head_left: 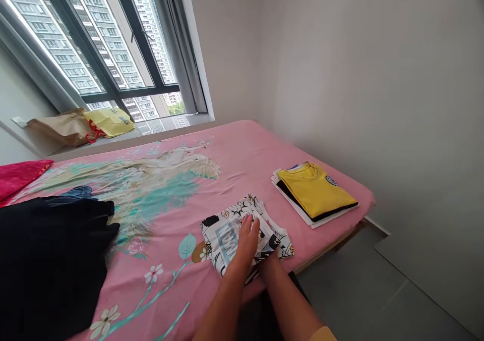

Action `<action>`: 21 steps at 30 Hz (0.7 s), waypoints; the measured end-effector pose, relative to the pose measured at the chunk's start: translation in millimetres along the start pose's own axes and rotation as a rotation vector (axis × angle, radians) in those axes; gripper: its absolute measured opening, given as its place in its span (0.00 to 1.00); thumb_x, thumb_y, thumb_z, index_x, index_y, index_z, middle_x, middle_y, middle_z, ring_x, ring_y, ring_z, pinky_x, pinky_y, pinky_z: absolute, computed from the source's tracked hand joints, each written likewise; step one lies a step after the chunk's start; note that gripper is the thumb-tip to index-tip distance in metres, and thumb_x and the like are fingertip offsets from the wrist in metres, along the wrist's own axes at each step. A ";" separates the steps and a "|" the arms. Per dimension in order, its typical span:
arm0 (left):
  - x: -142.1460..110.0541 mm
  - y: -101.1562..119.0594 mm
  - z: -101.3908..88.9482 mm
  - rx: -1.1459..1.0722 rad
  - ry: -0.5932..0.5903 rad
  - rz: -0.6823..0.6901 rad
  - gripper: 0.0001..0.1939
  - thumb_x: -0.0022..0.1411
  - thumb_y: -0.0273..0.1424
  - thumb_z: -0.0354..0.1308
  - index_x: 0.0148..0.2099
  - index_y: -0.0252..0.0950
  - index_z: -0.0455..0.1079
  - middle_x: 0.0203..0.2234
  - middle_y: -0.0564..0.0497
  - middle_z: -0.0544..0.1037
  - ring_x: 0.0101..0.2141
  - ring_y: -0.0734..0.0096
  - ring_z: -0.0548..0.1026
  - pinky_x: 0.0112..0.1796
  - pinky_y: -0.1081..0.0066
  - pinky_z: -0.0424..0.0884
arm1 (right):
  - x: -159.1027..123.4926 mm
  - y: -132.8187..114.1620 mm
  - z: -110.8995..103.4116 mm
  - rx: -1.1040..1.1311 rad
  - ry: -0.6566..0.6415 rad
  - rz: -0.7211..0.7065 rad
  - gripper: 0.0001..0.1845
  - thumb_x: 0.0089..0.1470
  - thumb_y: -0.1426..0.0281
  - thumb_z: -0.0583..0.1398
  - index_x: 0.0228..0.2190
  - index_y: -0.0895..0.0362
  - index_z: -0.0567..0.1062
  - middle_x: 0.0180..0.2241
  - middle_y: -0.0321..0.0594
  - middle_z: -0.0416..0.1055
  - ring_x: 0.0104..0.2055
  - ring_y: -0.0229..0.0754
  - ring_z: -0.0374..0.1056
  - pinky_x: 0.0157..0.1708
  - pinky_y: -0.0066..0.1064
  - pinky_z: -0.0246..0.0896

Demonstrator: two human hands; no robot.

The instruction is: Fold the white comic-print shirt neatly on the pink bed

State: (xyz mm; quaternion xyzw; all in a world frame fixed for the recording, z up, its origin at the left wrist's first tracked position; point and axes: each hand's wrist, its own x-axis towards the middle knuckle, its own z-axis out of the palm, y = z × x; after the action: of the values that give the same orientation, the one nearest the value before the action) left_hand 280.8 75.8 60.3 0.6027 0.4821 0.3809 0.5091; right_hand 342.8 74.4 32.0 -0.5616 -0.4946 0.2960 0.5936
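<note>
A folded white comic-print shirt [227, 230] lies near the front edge of the pink bed [242, 154]. My left hand [247, 240] rests flat on top of it, fingers stretched out together. My right hand [269, 254] is mostly tucked under a fold of the same shirt, behind my left hand, so its fingers are hidden. To the right, a stack of folded shirts with a yellow one [315, 192] on top sits near the bed's corner.
A heap of black clothes [49, 260] lies on the bed's left side, with a red cloth [18, 177] behind it. Paper and yellow bags [81, 125] rest on the window sill. A grey wall runs along the right, with grey floor [370, 290] below.
</note>
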 end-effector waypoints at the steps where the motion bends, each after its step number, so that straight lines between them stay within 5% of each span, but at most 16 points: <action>1: -0.6 -8.0 -1.7 0.112 -0.006 0.016 0.30 0.57 0.47 0.53 0.57 0.35 0.66 0.62 0.40 0.56 0.64 0.51 0.44 0.61 0.48 0.32 | 0.2 7.7 -5.1 0.017 0.006 0.010 0.32 0.57 0.48 0.42 0.55 0.48 0.65 0.52 0.41 0.68 0.57 0.46 0.60 0.55 0.46 0.56; 5: -11.7 -31.9 -36.2 0.422 -0.003 0.161 0.22 0.57 0.41 0.53 0.52 0.40 0.71 0.59 0.43 0.63 0.63 0.51 0.51 0.61 0.48 0.31 | -2.7 27.5 -4.9 0.156 0.026 0.091 0.41 0.58 0.48 0.31 0.53 0.55 0.69 0.49 0.47 0.70 0.56 0.47 0.62 0.55 0.46 0.55; 9: -23.8 -39.1 -62.1 0.568 -0.025 0.226 0.23 0.59 0.41 0.51 0.55 0.43 0.69 0.61 0.45 0.61 0.63 0.51 0.51 0.60 0.47 0.30 | -4.7 30.3 -1.9 0.197 0.019 0.140 0.43 0.58 0.49 0.31 0.51 0.61 0.71 0.48 0.53 0.71 0.56 0.50 0.62 0.54 0.47 0.54; 16: -34.2 -28.7 -46.4 0.807 -0.132 0.239 0.31 0.61 0.46 0.47 0.63 0.40 0.57 0.64 0.43 0.52 0.63 0.53 0.49 0.59 0.47 0.23 | -1.5 14.9 -11.3 0.242 -0.021 0.134 0.35 0.59 0.50 0.38 0.54 0.55 0.68 0.49 0.44 0.71 0.59 0.47 0.58 0.58 0.48 0.50; 21: -32.8 -10.2 -33.6 1.030 -0.234 0.222 0.31 0.64 0.46 0.40 0.66 0.42 0.49 0.65 0.48 0.47 0.65 0.59 0.45 0.60 0.45 0.27 | -0.7 2.7 -12.8 0.903 -0.045 0.273 0.35 0.55 0.47 0.43 0.54 0.53 0.67 0.52 0.39 0.68 0.61 0.45 0.55 0.60 0.44 0.48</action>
State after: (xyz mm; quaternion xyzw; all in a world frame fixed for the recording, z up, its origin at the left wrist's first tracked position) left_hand 238.9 52.4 57.8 0.8601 0.4800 0.0771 0.1546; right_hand 354.9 69.5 30.8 -0.3004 -0.2505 0.5689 0.7234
